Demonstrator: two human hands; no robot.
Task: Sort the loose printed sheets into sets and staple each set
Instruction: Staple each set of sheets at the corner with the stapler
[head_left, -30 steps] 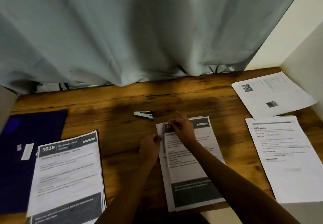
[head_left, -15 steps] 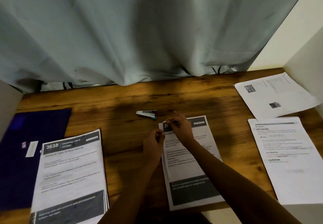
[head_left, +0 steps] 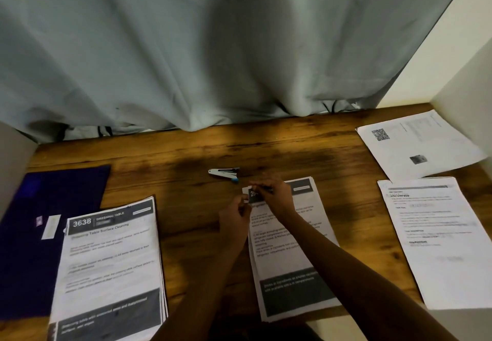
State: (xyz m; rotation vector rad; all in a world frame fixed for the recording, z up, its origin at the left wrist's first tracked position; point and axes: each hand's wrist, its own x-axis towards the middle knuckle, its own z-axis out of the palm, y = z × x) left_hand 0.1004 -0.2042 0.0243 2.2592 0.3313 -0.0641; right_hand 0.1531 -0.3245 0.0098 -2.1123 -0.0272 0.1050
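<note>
A stack of printed sheets (head_left: pixel 292 266) with dark header and footer bands lies in the middle of the wooden table (head_left: pixel 170 159). My left hand (head_left: pixel 234 217) pinches its top left corner from the left edge. My right hand (head_left: pixel 274 195) pinches the same corner from above, fingers curled on the paper. A small white and blue stapler (head_left: pixel 225 173) lies just beyond the stack, apart from both hands. A second set (head_left: pixel 111 266) headed 3638 lies at the front left.
Two white printed sheets lie on the right: one (head_left: pixel 439 239) near the front, one with a QR code (head_left: pixel 418 143) further back. A dark purple folder (head_left: pixel 45 229) lies at the left. A grey curtain (head_left: pixel 213 47) hangs behind the table; white walls flank both sides.
Both hands have closed in on the stack's top left corner, and the offset sheets have been squared into one neat stack. The stapler has not moved.
</note>
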